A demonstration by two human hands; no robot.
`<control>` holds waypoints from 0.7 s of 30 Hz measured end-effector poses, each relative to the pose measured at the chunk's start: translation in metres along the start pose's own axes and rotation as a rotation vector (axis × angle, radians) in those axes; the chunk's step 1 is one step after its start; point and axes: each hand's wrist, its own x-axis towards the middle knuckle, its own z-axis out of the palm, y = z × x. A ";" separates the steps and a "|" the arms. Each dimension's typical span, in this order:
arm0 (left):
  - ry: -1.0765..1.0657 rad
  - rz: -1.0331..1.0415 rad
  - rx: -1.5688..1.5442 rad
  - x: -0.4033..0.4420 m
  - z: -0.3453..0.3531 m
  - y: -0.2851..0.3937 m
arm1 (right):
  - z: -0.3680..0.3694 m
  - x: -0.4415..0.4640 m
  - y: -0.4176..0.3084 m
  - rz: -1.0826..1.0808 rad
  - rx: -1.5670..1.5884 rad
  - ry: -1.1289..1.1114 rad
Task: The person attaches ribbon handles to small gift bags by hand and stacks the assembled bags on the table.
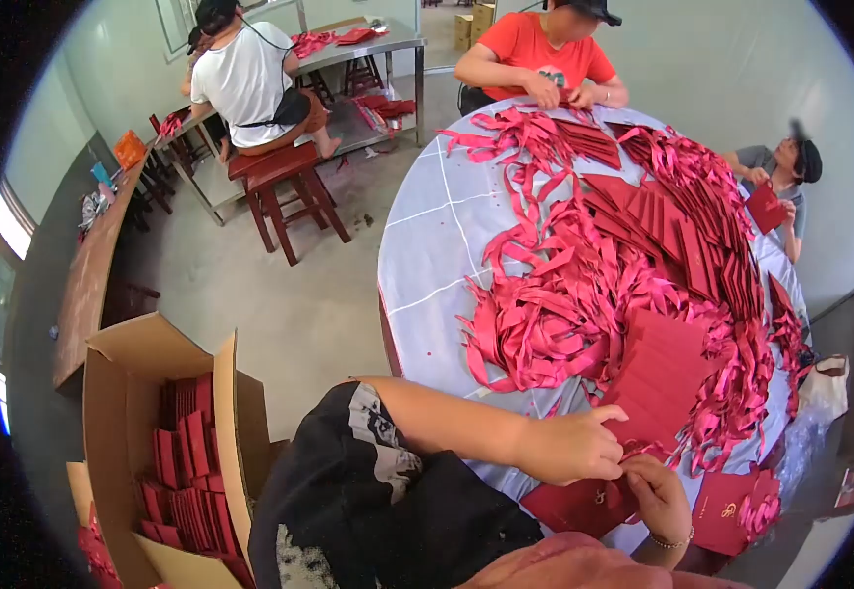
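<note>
My left hand (574, 445) reaches in from the left at the near edge of the table, fingers curled. My right hand (661, 499), a bracelet on its wrist, pinches a red ribbon (640, 451) close beside it. What the left fingers hold, if anything, is hidden. Just below both hands lies a dark red paper bag (572, 508) with a small gold mark. Beyond them is a row of overlapping red bags (665, 363). Another red bag with a gold logo (717, 510) lies to the right of my right hand.
A large round table (417, 236) carries tangled red ribbons (545, 324) and stacked bags (682, 236). An open carton (113, 422) of red bags stands left. Two people (555, 59) (780, 167) work around the table. Another person (250, 88) sits on a stool (285, 182) farther back.
</note>
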 end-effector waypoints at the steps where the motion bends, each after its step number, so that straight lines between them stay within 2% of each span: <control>1: 0.009 0.015 -0.011 0.000 0.000 0.000 | -0.003 0.002 0.003 0.020 -0.019 -0.028; 2: 0.017 0.030 -0.024 0.001 0.001 0.001 | -0.004 0.004 0.007 0.014 -0.030 -0.027; 4: 0.041 0.046 -0.018 0.001 0.004 0.004 | -0.005 0.011 0.017 0.223 0.012 -0.133; 5: 0.037 0.063 -0.015 0.001 0.005 0.005 | -0.006 0.018 0.021 0.071 -0.056 -0.172; 12: 0.010 0.040 0.006 0.000 0.001 0.008 | -0.006 0.027 -0.001 0.182 -0.069 -0.157; 15: 0.030 -0.039 -0.041 0.001 -0.002 0.003 | 0.007 0.023 -0.003 0.155 -0.097 0.084; 17: 0.008 -0.043 -0.100 0.000 0.003 0.005 | 0.010 0.023 0.026 0.162 -0.153 0.377; 19: -0.038 -0.040 -0.214 -0.002 0.008 0.010 | 0.000 0.032 0.018 0.085 -0.075 0.587; 21: -0.023 -0.127 -0.224 -0.003 0.011 0.007 | -0.003 0.037 0.014 0.044 -0.041 0.792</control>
